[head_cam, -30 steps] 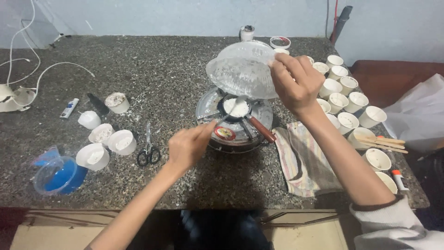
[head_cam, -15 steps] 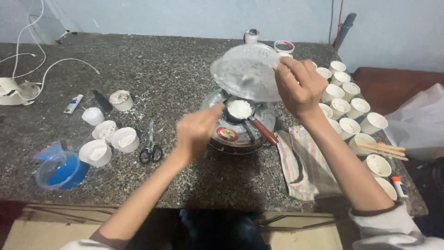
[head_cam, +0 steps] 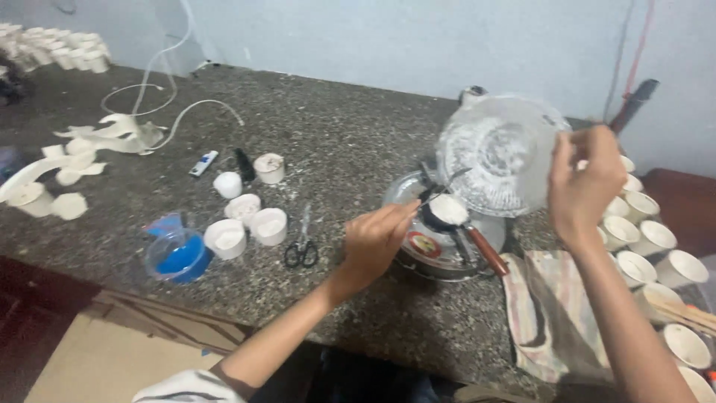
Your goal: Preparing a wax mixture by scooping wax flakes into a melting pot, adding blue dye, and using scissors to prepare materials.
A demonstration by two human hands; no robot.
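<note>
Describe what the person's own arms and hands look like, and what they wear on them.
Both hands, the left hand and the right hand, are bare, with no gloves; no rings or watch can be made out. The forearms are bare. A light sleeve is pushed up the left arm, with a darker cuff edge.

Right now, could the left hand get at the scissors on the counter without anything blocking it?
Probably yes. The left hand sits just right of the scissors, with only bare counter between them. But it is pinching a thin utensil that reaches toward the small pan, so that would likely have to be put down first.
</note>
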